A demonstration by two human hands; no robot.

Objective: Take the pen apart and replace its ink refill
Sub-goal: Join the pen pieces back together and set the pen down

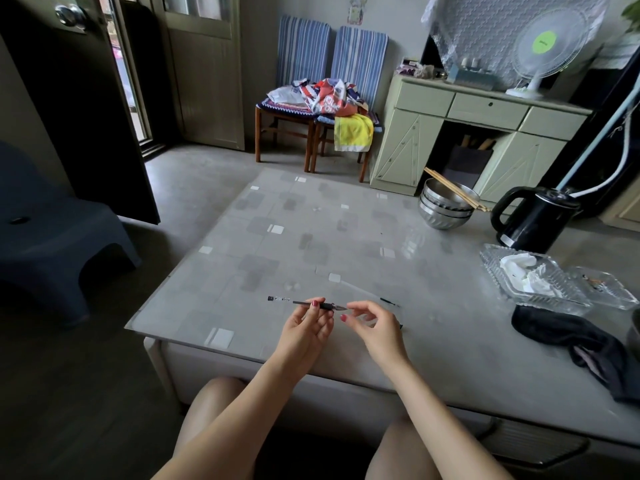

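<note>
Left hand (304,327) grip pinched around slim black pen (308,302), held level just above grey glass-topped counter (311,237). Right hand (374,322) beside pen tip, fingers loosely apart, holding nothing.

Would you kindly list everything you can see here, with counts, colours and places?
pen: one, black and clear, held above the table's near edge
table: one, grey with a glass top, centre
steel bowls: a stack, silver, far right of the table
chopsticks: a few, wooden, across the bowls
kettle: one, black, right
glass dishes: two, clear, right edge
chairs: two, blue-striped, by the wall
fan: one, white, on the cabinet
left hand: gripping the pen
right hand: fingertips at the pen's tip
</note>
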